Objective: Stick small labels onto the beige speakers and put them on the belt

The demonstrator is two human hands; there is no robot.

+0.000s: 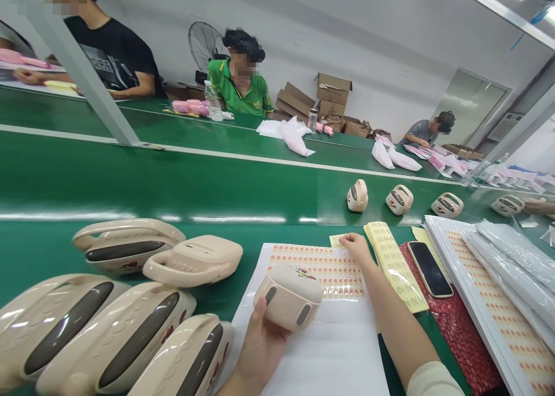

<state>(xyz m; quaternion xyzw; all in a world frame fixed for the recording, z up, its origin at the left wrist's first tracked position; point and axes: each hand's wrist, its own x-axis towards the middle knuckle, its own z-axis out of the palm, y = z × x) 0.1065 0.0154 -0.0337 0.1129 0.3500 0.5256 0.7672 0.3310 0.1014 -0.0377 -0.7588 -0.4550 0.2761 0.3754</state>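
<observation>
My left hand is wrapped around a cream plastic appliance housing. The housing is tilted with its base toward me; two grey foot pads and a small coloured print show on it. Beneath it lies a white sheet carrying rows of small orange stickers. My right hand has thumb and fingers pinched at a small yellow label strip by the sheet's far edge. Whether a single label is between the fingertips is too small to tell.
Several cream housings with handles crowd the left. To the right lie yellow label sheets, a phone on red bubble wrap, and stacked sticker sheets. More housings stand on the green belt. Co-workers sit opposite.
</observation>
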